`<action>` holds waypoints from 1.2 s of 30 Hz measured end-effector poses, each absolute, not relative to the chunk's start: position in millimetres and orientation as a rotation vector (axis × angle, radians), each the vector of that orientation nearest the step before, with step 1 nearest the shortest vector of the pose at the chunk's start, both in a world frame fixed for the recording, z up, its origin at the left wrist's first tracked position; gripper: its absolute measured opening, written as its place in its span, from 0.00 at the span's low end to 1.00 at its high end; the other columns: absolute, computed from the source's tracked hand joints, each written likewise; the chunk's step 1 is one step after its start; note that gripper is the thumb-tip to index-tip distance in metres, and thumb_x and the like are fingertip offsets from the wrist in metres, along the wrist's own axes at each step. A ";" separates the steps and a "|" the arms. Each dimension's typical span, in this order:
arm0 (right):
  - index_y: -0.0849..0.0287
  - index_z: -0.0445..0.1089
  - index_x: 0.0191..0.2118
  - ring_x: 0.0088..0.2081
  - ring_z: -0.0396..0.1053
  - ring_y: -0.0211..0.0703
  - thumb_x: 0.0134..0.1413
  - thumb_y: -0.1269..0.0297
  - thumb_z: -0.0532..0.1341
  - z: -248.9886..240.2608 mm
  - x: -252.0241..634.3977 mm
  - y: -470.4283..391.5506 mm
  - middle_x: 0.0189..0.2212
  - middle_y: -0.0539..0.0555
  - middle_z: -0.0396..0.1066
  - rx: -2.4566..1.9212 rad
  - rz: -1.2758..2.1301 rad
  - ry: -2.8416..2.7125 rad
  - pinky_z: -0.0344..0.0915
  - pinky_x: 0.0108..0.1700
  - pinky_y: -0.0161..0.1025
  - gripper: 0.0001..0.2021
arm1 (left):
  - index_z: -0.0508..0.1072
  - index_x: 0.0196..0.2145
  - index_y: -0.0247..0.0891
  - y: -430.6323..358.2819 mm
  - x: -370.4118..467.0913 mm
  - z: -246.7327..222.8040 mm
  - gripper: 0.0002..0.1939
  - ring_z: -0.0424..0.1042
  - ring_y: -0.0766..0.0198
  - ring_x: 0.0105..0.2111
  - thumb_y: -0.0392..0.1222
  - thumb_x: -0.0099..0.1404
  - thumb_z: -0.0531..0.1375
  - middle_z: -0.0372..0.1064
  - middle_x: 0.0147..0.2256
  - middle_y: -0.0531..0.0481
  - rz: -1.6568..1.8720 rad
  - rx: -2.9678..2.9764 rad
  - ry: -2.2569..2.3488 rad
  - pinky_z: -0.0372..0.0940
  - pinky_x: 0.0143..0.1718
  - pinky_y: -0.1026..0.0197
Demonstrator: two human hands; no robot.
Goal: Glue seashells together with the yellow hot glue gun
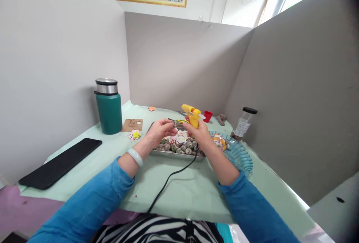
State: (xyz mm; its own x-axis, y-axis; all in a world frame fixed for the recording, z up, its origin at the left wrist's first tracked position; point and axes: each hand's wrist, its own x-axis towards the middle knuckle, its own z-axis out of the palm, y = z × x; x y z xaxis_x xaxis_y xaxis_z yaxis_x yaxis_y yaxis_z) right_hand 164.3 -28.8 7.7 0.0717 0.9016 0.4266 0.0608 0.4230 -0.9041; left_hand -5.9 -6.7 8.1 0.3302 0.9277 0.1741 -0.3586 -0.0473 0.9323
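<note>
My right hand is closed around a yellow hot glue gun, held upright over a metal tray. A black cord runs from the gun down toward my lap. My left hand has thumb and fingers pinched together over the same tray; what sits between them is too small to make out. Mottled snail shells fill the tray, and pale decorated pieces lie on top of them, below my fingers. Something with yellow handles shows partly behind the fingertips.
Left of the tray are a green flask, a brown board, a flower-decorated disc and a long black slab. On the right stand a blue ribbed plate, a black-lidded jar and a red cup. Grey partitions enclose the table.
</note>
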 end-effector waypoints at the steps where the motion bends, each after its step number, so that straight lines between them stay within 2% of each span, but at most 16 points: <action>1: 0.58 0.67 0.43 0.20 0.58 0.33 0.43 0.57 0.66 5.7 161.6 -29.1 0.26 0.48 0.65 -0.964 0.802 -1.373 0.59 0.21 0.35 0.20 | 0.66 0.31 0.33 -7.2 -5.5 7.2 0.11 0.74 0.63 0.25 0.36 0.53 0.65 0.71 0.23 0.50 1.142 1.223 0.625 0.69 0.31 0.61; 6: 0.58 0.68 0.44 0.21 0.59 0.33 0.40 0.59 0.67 -1.0 155.7 -29.1 0.26 0.47 0.64 -0.974 0.814 -1.415 0.61 0.23 0.34 0.22 | 0.65 0.33 0.34 -8.8 -3.8 4.7 0.12 0.74 0.63 0.24 0.38 0.53 0.65 0.70 0.24 0.50 1.084 1.331 0.601 0.69 0.29 0.60; 13: 0.57 0.68 0.45 0.21 0.60 0.34 0.43 0.59 0.66 -4.7 158.4 -25.8 0.26 0.48 0.66 -0.943 0.824 -1.405 0.63 0.24 0.36 0.21 | 0.65 0.40 0.36 -9.5 -5.3 4.7 0.18 0.73 0.63 0.23 0.39 0.53 0.65 0.70 0.22 0.51 1.096 1.342 0.581 0.69 0.28 0.60; 19: 0.58 0.68 0.43 0.21 0.60 0.35 0.43 0.58 0.66 -1.3 155.2 -29.6 0.24 0.48 0.65 -0.961 0.841 -1.395 0.61 0.23 0.36 0.19 | 0.66 0.39 0.37 -8.7 -6.0 3.9 0.18 0.73 0.64 0.22 0.41 0.52 0.66 0.68 0.24 0.54 1.118 1.340 0.613 0.68 0.26 0.61; 24: 0.58 0.68 0.44 0.22 0.59 0.34 0.42 0.58 0.66 -4.1 156.8 -26.0 0.25 0.48 0.65 -0.938 0.815 -1.402 0.60 0.23 0.35 0.20 | 0.67 0.37 0.37 -9.6 -3.8 4.3 0.14 0.71 0.66 0.19 0.41 0.53 0.64 0.67 0.24 0.54 1.146 1.374 0.699 0.68 0.23 0.62; 31: 0.59 0.68 0.43 0.23 0.59 0.33 0.40 0.59 0.67 -3.7 156.8 -26.9 0.27 0.47 0.64 -0.921 0.838 -1.394 0.60 0.23 0.33 0.21 | 0.69 0.35 0.35 -10.5 -2.2 1.7 0.13 0.74 0.63 0.25 0.41 0.53 0.65 0.71 0.32 0.47 1.046 1.416 0.725 0.70 0.25 0.62; 36: 0.58 0.68 0.43 0.22 0.59 0.32 0.41 0.58 0.66 -0.3 156.8 -31.5 0.26 0.46 0.64 -0.901 0.894 -1.363 0.59 0.23 0.33 0.20 | 0.70 0.34 0.34 -10.4 -3.5 1.7 0.14 0.73 0.65 0.25 0.42 0.52 0.67 0.70 0.30 0.49 1.051 1.354 0.694 0.69 0.27 0.61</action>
State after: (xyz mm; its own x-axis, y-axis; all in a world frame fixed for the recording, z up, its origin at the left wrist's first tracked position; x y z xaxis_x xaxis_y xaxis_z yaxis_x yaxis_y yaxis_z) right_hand 156.8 -31.5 -0.3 0.0134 0.9156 0.4018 -0.0037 0.4019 -0.9157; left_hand -3.5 -10.4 1.7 0.4090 0.8966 0.1696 -0.1964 -0.0950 0.9759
